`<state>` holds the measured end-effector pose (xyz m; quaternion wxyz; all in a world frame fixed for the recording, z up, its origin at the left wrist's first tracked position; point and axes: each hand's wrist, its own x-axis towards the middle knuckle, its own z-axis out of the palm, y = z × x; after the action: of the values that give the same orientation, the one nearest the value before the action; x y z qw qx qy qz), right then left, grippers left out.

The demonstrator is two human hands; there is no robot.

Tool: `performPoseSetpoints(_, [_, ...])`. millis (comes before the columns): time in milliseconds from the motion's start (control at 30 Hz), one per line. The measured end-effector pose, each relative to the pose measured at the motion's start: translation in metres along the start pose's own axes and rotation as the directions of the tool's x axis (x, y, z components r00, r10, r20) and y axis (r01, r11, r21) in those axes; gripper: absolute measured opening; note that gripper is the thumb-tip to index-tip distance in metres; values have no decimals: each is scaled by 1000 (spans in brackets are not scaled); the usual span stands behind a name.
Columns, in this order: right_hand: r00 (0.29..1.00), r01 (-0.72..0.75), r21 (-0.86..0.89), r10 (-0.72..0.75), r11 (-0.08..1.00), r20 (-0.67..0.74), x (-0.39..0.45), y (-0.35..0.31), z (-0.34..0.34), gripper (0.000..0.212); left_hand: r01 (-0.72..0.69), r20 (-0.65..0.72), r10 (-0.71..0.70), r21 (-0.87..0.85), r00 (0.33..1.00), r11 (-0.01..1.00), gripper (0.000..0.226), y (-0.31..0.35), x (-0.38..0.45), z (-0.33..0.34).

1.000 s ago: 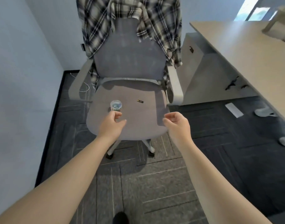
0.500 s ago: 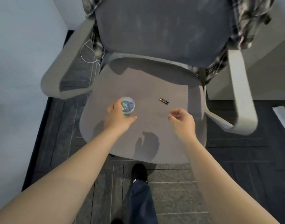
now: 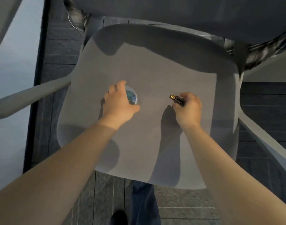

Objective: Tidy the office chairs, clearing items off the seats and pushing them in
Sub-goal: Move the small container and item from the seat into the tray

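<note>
A grey office chair fills the head view, its seat (image 3: 155, 70) directly below me. On the seat stands a small clear round container (image 3: 131, 96) with blue contents, and my left hand (image 3: 118, 101) is wrapped around it from the left. A small black battery with a gold end (image 3: 176, 99) lies to the right, pinched at its near end by the fingers of my right hand (image 3: 188, 109). The chair back (image 3: 187, 12) spans the top, with a plaid shirt (image 3: 259, 51) hanging behind it.
The chair's grey armrests run along the left (image 3: 30, 95) and right (image 3: 265, 137). A pale wall (image 3: 10, 62) stands close on the left. Dark carpet tiles (image 3: 262, 111) lie around the chair, and my leg and shoe (image 3: 143, 205) are under the seat's front edge.
I have leaned in closer over the seat. My left hand has closed around the container and my right hand has moved forward and taken hold of the battery.
</note>
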<state>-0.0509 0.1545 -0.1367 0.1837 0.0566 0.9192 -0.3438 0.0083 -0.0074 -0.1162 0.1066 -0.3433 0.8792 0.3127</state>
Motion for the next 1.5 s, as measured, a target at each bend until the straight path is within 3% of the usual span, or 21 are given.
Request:
performPoseSetpoints(233, [995, -86, -177, 93, 981, 29, 13, -5, 12, 22, -102, 30, 109, -175, 994, 979, 72, 15, 5, -10])
performPoseSetpoints(433, [994, -110, 123, 110, 986, 1, -15, -39, -30, 16, -180, 15, 189, -240, 982, 954, 71, 33, -21, -51])
performPoseSetpoints(633, [994, 13, 238, 13, 971, -108, -70, -72, -99, 26, -345, 40, 374, -309, 927, 886, 70, 81, -64, -109])
performPoseSetpoints(833, [934, 43, 377, 97, 925, -344, -150, -70, -168, 17, -548, 134, 621, -353, 772, 758, 66, 133, -128, -139])
performPoseSetpoints(1067, [819, 0, 456, 262, 890, -511, -264, -38, -242, 7, -623, 289, 749, -423, 596, 658, 71, 182, -220, -139])
performPoseSetpoints(1167, [748, -36, 471, 336, 881, -571, -307, -20, -282, 7, -644, 338, 788, -454, 515, 616, 75, 211, -260, -134])
performPoseSetpoints(1267, [672, -53, 486, 392, 872, -629, -345, 0, -323, 6, -683, 364, 825, -465, 433, 564, 66, 244, -302, -124])
performPoseSetpoints(1500, [468, -56, 557, 514, 829, -719, -435, 74, -412, 16, -733, 456, 873, -532, 174, 424, 70, 320, -421, -70])
